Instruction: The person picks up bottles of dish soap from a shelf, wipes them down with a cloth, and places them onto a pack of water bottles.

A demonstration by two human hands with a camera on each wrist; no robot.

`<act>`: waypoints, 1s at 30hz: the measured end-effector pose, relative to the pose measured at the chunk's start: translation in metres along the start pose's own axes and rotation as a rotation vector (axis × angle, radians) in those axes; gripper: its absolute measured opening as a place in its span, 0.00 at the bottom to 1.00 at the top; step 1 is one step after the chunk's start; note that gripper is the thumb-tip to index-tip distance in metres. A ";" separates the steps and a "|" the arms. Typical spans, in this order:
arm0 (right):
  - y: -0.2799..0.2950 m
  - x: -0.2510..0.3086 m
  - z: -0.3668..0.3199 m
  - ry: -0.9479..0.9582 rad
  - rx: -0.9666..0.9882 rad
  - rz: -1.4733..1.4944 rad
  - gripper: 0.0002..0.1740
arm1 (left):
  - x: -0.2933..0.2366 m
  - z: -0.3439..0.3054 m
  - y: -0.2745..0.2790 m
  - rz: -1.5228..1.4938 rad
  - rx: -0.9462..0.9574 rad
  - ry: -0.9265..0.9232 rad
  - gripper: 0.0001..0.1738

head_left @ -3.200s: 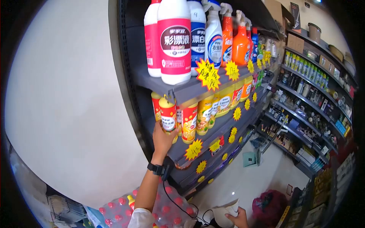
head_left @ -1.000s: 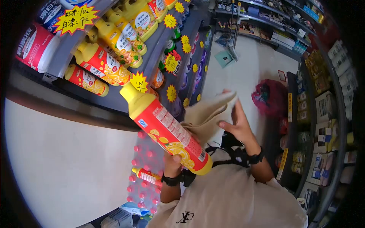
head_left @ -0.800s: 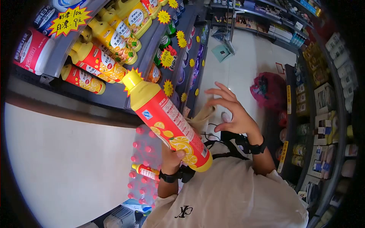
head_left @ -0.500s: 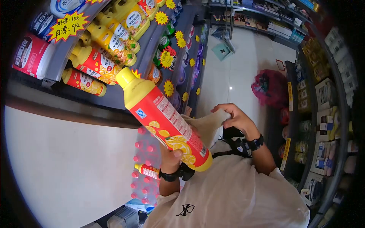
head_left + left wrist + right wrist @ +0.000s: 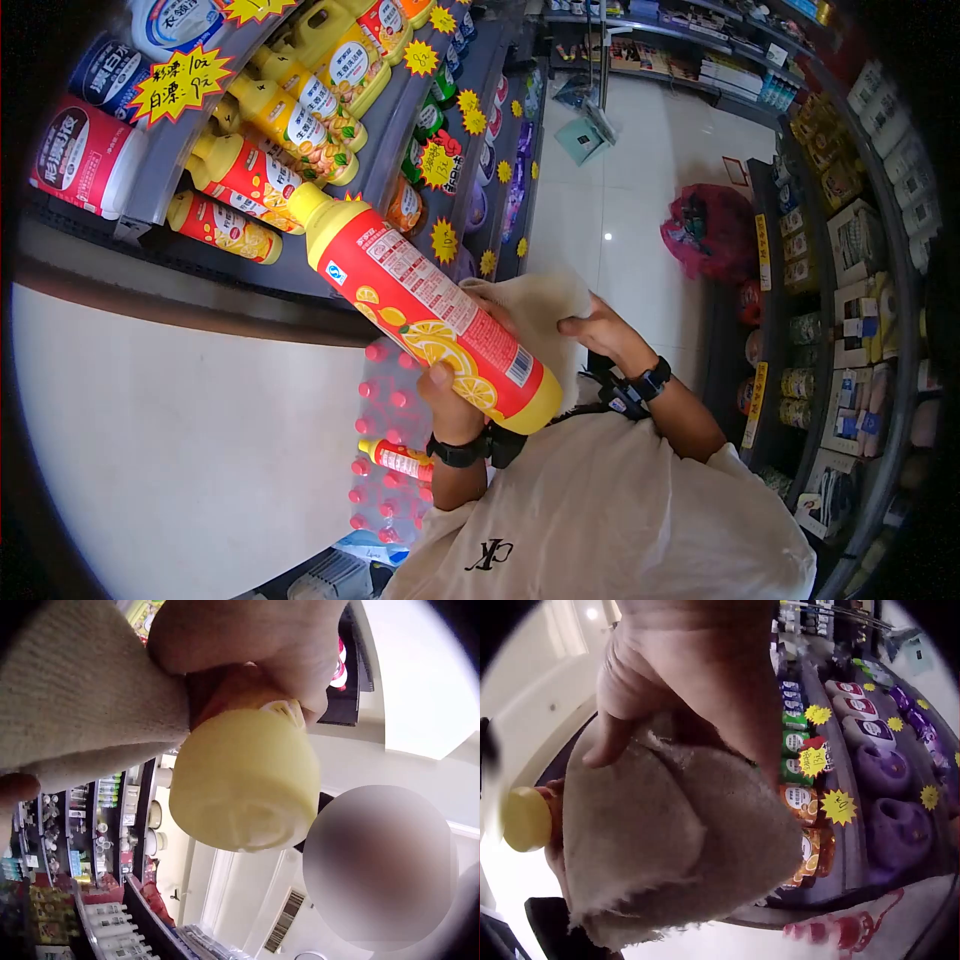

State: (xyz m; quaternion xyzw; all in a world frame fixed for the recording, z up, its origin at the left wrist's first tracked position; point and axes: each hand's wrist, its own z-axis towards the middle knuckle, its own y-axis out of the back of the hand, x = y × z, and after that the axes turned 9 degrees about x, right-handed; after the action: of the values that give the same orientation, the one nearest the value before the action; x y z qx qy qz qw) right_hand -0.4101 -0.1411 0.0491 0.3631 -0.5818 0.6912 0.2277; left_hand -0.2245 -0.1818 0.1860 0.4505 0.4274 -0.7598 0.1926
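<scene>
My left hand (image 5: 452, 405) grips a yellow dish soap bottle (image 5: 430, 310) with a red lemon label, its thumb across the lower label. The bottle slants in front of my chest, cap towards the shelf. In the left wrist view the bottle's yellow base (image 5: 244, 787) sticks out below the curled fingers. My right hand (image 5: 608, 330) pinches a folded beige cloth (image 5: 535, 300), which lies behind the bottle's lower half in the head view. The right wrist view shows the cloth's frayed edge (image 5: 637, 896) hanging, with the thumb on its near face.
A grey shelf (image 5: 300, 265) on the left bears more soap bottles (image 5: 225, 228) and star-shaped price tags. Below, a shrink-wrapped pack of pink-capped bottles (image 5: 375, 395) has another dish soap bottle (image 5: 400, 460) lying on it. A pink bag (image 5: 708, 232) sits on the floor; stocked shelves (image 5: 770, 330) line the right.
The left hand has brought the bottle from the shelf to my front. The right hand came off the cloth 0.8 s ago, then took hold again and moved down closer to the bottle.
</scene>
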 end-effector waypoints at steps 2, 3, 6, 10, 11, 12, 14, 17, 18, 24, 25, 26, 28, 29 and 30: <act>-0.006 0.007 -0.003 0.006 -0.119 0.148 0.37 | 0.001 0.004 -0.002 0.063 -0.046 -0.056 0.40; -0.007 0.014 -0.008 -0.024 -0.181 0.234 0.37 | 0.002 0.004 -0.001 0.087 -0.097 -0.055 0.40; 0.004 0.011 -0.013 0.011 -0.149 0.364 0.38 | 0.005 0.004 0.005 0.107 -0.202 -0.036 0.38; -0.002 0.017 -0.013 0.024 -0.117 0.056 0.43 | 0.018 -0.001 0.012 0.018 -0.264 0.018 0.37; -0.009 0.028 -0.015 0.017 -0.148 0.038 0.42 | 0.021 -0.001 0.013 0.001 -0.293 0.031 0.36; -0.021 0.046 -0.019 0.009 -0.179 0.019 0.41 | 0.023 -0.001 0.020 0.031 -0.192 0.012 0.37; -0.025 0.063 -0.027 -0.008 -0.324 0.035 0.37 | 0.014 0.001 0.016 0.022 -0.186 0.032 0.35; 0.002 0.077 -0.036 0.192 -0.461 0.134 0.33 | 0.016 0.002 0.020 0.118 -0.079 0.126 0.38; -0.001 0.086 -0.033 0.260 -0.527 0.068 0.33 | 0.019 -0.001 0.022 0.037 -0.037 0.188 0.38; -0.061 0.124 -0.016 0.451 -0.556 -0.442 0.22 | 0.027 0.002 -0.005 -0.276 0.204 0.322 0.36; -0.070 0.126 -0.009 0.443 -0.557 -0.638 0.23 | 0.028 0.003 -0.011 -0.299 0.237 0.342 0.36; -0.079 0.125 -0.001 0.461 -0.468 -0.849 0.23 | 0.041 0.000 -0.008 -0.339 0.307 0.322 0.33; -0.093 0.136 0.018 0.558 -0.134 -1.215 0.24 | 0.054 -0.007 0.000 -0.513 0.261 0.399 0.32; -0.098 0.140 0.021 0.558 0.057 -1.314 0.25 | 0.057 -0.008 0.002 -0.541 0.230 0.419 0.31; -0.103 0.135 0.020 0.518 0.226 -1.349 0.25 | 0.059 -0.010 0.004 -0.537 0.198 0.430 0.31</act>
State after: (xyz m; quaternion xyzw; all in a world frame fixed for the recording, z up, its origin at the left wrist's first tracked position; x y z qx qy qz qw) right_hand -0.4155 -0.1521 0.2198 0.4888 -0.0842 0.5201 0.6954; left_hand -0.2473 -0.1709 0.1319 0.4884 0.4855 -0.7088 -0.1531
